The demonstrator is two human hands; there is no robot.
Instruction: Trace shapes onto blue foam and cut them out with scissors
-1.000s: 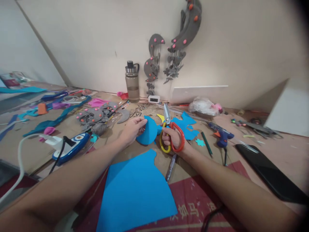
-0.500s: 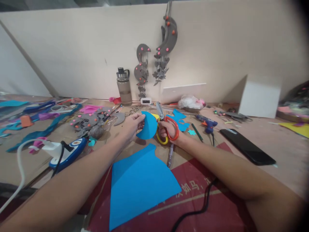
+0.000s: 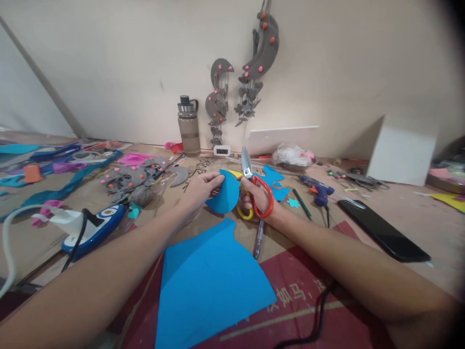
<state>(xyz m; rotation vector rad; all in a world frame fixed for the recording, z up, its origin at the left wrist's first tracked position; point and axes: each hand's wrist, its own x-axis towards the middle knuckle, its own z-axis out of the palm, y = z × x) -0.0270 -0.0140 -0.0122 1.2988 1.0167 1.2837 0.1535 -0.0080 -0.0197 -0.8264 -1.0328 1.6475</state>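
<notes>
Pinched in my left hand [image 3: 202, 188] is a rounded piece of blue felt-like sheet [image 3: 228, 195], held up over the cardboard. My right hand [image 3: 256, 193] grips a pair of scissors [image 3: 263, 199] with one red and one yellow handle loop. Their metal blades point up and away, just right of the blue piece, and appear nearly closed. Below both hands lies a larger blue sheet [image 3: 214, 283] with a curved cut edge. A pen [image 3: 258, 240] rests beside it, under my right wrist. Blue offcuts [image 3: 274, 182] lie behind my right hand.
A glue gun [image 3: 318, 190], a dark green stick [image 3: 302, 202] and a black phone [image 3: 383, 230] lie to the right. At left are a blue power strip [image 3: 95, 231] and grey felt pieces [image 3: 132, 182]. A bottle [image 3: 189, 127] stands behind, near hanging grey moon shapes [image 3: 267, 48].
The camera view has shifted slightly. The blue piece has turned a little in my left hand, and the scissors now point more upright, with their blades close together.
</notes>
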